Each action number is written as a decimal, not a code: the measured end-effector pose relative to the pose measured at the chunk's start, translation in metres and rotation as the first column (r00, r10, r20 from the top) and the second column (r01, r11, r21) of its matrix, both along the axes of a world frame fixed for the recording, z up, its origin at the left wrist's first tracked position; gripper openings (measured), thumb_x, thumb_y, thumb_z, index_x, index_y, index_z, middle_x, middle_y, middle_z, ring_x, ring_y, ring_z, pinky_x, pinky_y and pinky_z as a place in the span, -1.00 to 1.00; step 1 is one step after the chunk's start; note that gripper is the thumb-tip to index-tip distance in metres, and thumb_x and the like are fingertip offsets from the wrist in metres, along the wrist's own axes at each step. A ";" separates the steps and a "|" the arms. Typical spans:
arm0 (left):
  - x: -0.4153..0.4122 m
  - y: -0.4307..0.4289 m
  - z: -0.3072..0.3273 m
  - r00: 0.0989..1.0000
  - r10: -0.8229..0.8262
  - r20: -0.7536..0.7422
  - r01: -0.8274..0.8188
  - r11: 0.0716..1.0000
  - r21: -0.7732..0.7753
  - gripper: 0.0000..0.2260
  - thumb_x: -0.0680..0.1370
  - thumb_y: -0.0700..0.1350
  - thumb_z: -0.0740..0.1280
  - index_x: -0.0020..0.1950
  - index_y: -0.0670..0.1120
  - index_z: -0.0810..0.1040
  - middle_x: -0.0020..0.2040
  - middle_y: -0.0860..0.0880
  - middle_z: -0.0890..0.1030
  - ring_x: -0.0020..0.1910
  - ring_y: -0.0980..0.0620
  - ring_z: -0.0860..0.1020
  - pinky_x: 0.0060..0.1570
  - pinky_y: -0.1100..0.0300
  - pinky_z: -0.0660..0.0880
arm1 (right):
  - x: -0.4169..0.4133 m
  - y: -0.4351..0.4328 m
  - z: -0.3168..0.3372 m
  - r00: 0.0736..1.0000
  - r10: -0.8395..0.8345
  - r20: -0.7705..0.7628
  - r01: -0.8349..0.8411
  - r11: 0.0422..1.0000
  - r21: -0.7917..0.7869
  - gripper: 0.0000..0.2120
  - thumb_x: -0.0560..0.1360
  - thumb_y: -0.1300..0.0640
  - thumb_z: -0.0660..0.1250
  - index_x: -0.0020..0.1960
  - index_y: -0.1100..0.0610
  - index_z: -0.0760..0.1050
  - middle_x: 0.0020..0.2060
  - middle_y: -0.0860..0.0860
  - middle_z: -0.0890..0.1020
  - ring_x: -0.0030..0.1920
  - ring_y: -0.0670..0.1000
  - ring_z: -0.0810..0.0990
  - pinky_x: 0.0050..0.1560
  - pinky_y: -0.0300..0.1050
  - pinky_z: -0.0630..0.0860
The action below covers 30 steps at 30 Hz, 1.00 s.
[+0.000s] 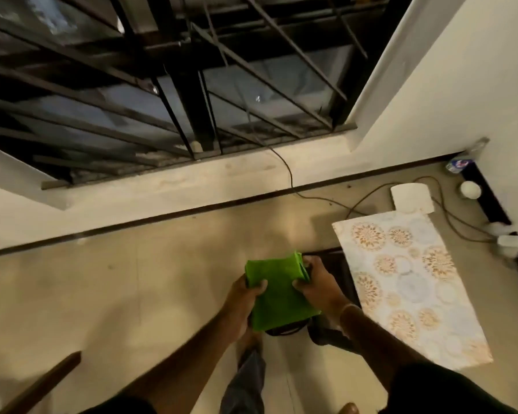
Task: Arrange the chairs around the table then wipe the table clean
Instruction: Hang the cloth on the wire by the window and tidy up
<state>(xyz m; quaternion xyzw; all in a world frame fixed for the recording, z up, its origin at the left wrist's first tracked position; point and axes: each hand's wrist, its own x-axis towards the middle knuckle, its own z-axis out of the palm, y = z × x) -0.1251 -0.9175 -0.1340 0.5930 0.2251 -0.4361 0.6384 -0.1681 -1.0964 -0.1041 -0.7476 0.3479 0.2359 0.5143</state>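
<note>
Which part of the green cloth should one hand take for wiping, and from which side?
Probably the right edge of the green cloth, coming from the right, thumb on top, as the right hand does. It is folded into a flat pad and its loose layers show at that edge, so pinching there keeps them stacked. The left hand grips the opposite edge.

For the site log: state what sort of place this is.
Probably a room in a home: a barred window, a tiled floor and a floral-covered table. The left hand and right hand hold a green cloth.
</note>
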 end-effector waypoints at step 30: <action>-0.011 -0.012 -0.445 0.792 -0.605 -0.081 0.583 0.712 0.391 -0.35 0.52 -0.31 0.42 0.56 -0.02 0.30 0.28 -0.12 0.49 0.24 -0.14 0.53 0.02 0.13 0.53 | -0.011 0.000 -0.471 0.972 0.148 -0.181 -0.176 0.973 -0.152 -0.63 0.39 0.47 0.37 0.16 0.25 0.58 0.07 0.11 0.59 0.08 0.09 0.57 -0.01 -0.18 0.49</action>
